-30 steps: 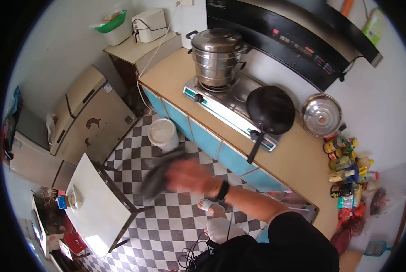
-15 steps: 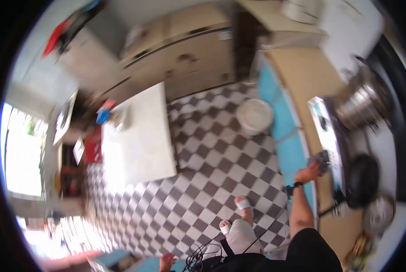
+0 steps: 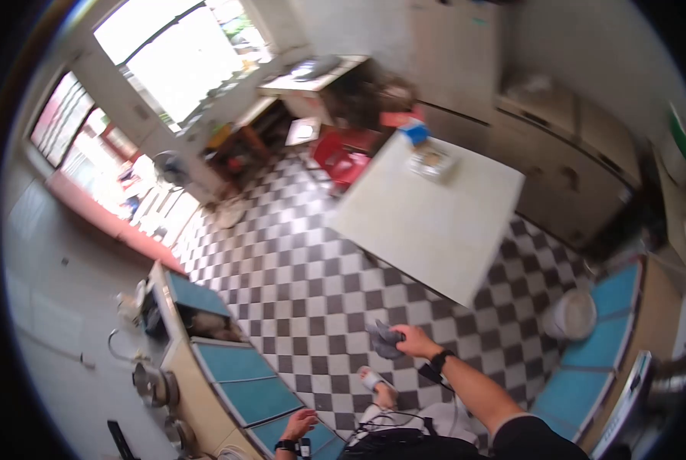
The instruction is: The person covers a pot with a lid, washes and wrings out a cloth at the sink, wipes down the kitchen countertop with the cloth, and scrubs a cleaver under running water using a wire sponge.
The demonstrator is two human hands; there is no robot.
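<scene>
In front of me, over the checkered floor, my right hand (image 3: 415, 342) is closed around a grey cloth (image 3: 383, 342) that hangs out past the fingers. A dark band circles that wrist. Low in the view my left hand (image 3: 301, 424) holds nothing, its fingers loosely bent and apart. It is close to the blue cabinet doors (image 3: 262, 400) of the left counter. Black cables lie across my lap area.
A white table (image 3: 427, 222) stands ahead, with a clear plastic container (image 3: 433, 163) and a blue packet (image 3: 415, 131) on it. A white bucket (image 3: 571, 315) is beside the right cabinets. Pots (image 3: 153, 385) sit on the left counter (image 3: 193, 395). A red chair (image 3: 338, 162) stands behind the table.
My view has swung left from the stove-side counter toward the table and windows. My right hand has come away from that counter with the grey cloth still in it.
</scene>
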